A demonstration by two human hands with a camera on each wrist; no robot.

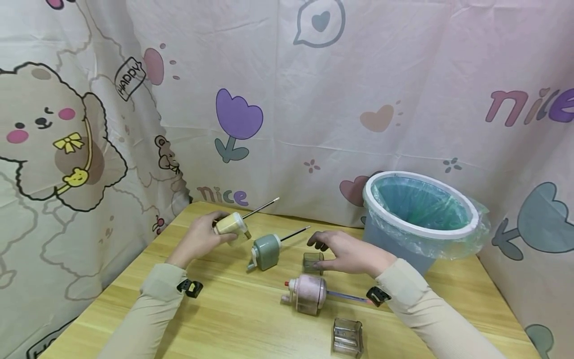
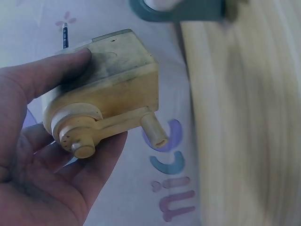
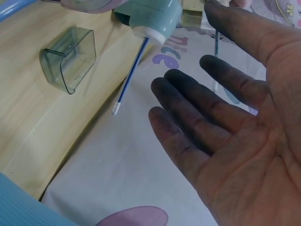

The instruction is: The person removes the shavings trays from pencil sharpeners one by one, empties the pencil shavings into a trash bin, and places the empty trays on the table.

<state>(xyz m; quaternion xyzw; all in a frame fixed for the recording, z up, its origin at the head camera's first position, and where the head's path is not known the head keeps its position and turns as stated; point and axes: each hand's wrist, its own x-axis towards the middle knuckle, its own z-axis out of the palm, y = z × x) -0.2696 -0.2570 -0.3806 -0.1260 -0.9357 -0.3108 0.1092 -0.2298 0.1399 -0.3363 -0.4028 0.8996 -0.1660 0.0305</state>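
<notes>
My left hand [image 1: 197,241] holds a cream hand-crank pencil sharpener [image 1: 227,224] above the left part of the table, its thumb on one side and fingers beneath. A pencil [image 1: 260,208] sticks out of that sharpener; its crank faces the left wrist camera [image 2: 120,123]. My right hand [image 1: 352,252] is held with fingers apart and nothing in them, dark smudges on the fingertips [image 3: 162,87]. In the head view it overlaps a clear shavings drawer [image 1: 312,260] on the table. Between the hands stands a green sharpener [image 1: 267,251] with a pencil in it.
A pink sharpener [image 1: 309,295] with a blue pencil [image 1: 347,296] stands nearer me, in front of the right hand. Another clear drawer [image 1: 347,338] lies at the near side. At the back right is a bin [image 1: 396,244] lined with a green bag. A printed cloth hangs behind the table.
</notes>
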